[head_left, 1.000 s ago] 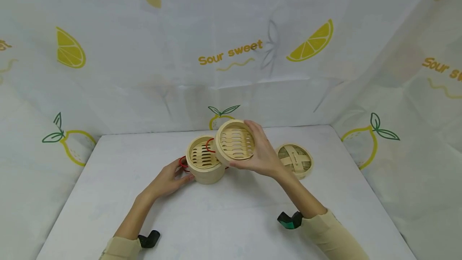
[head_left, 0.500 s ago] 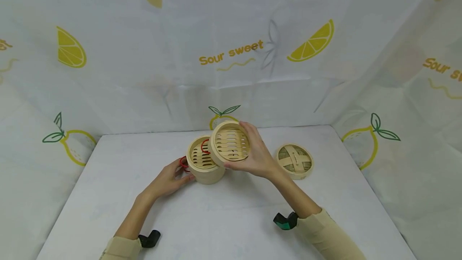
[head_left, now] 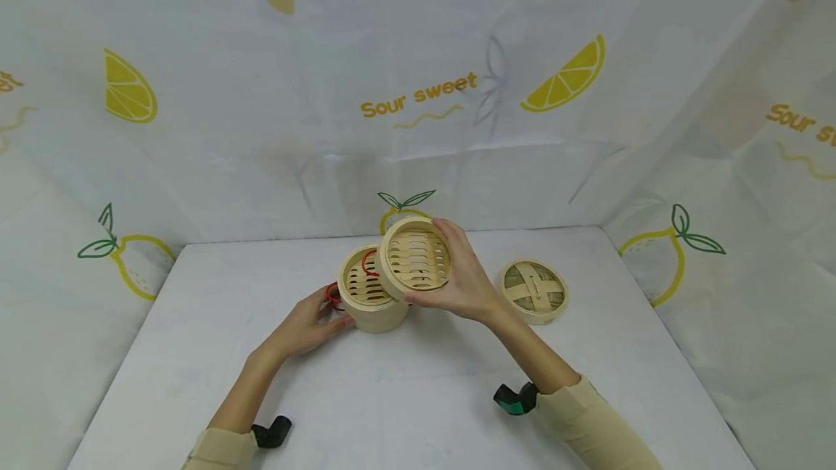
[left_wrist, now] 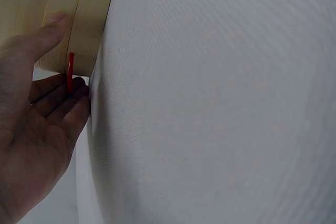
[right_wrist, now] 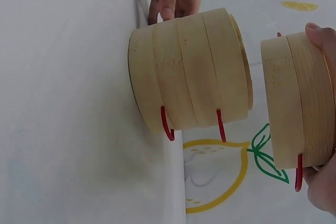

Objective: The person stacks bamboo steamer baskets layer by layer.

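The right hand (head_left: 466, 278) grips a bamboo steamer tray (head_left: 416, 260), fingers curled round its rim, holding it tilted in the air just above and beside the steamer stack (head_left: 372, 296) on the bench (head_left: 418, 383). The left hand (head_left: 307, 325) steadies the stack's side with nearly straight fingers (left_wrist: 50, 32) next to a red handle (left_wrist: 70, 72); whether they truly press it seems likely but is unclear. A woven lid (head_left: 533, 290) lies beyond the right fingers. The step looks like fitting the tray onto the stack; next it must be levelled and centred.
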{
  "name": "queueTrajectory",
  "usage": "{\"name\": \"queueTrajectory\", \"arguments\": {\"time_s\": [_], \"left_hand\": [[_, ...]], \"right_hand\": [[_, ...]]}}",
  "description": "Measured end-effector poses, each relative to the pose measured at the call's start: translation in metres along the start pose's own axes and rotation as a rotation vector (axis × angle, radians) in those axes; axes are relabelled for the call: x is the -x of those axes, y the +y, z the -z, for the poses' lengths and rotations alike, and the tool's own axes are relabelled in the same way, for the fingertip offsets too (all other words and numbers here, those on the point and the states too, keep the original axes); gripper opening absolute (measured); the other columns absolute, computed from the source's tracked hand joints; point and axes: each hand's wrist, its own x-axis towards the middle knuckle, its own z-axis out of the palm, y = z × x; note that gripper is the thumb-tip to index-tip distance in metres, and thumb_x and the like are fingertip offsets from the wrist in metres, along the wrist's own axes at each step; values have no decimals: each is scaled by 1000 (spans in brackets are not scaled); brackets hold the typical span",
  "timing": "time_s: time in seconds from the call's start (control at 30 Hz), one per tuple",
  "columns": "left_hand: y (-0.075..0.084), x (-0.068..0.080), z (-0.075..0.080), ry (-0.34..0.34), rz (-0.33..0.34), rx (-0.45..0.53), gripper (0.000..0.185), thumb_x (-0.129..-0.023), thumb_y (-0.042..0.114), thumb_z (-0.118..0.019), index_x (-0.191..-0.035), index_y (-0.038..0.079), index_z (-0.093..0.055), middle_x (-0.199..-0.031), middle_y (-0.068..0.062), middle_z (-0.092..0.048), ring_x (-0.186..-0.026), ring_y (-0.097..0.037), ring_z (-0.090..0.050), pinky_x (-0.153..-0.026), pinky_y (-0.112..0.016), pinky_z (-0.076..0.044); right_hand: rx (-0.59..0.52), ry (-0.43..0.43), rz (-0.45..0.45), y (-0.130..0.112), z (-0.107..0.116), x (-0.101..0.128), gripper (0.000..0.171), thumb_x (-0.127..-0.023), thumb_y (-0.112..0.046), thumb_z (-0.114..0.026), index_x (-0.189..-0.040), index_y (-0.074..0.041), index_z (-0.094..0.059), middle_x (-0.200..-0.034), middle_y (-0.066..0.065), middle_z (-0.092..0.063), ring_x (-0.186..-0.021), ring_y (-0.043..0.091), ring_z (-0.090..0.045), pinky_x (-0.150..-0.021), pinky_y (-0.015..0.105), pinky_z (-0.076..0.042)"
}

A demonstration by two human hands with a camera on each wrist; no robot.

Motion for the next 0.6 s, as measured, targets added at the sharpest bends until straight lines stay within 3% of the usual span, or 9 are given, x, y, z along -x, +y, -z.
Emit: {"name": "queueTrajectory", "arguments": {"time_s": [0.4,0.6], "left_hand": [[1,2,0,7,-5,9,69,-97,22,-83,-155,-1,-53,-154,-21,-62,-147,-40,-59,-120,-56,-53],[2,2,1,5,-19,2,68,-98,23,-82,-155,1,-53,-153,-18,-64,-146,-38,-60,-120,-55,-54]], "right_hand": [[-23,16,27,-4,-8,-2,132,-64,-41,-102,-169,-6,-30,-171,19,-36,-159,38,-40,-132,66,-37],[-35,20,6,-8,-10,-3,133,-65,-42,-103,-170,-11,-28,-173,14,-35,-160,34,-39,-133,64,-37]]}}
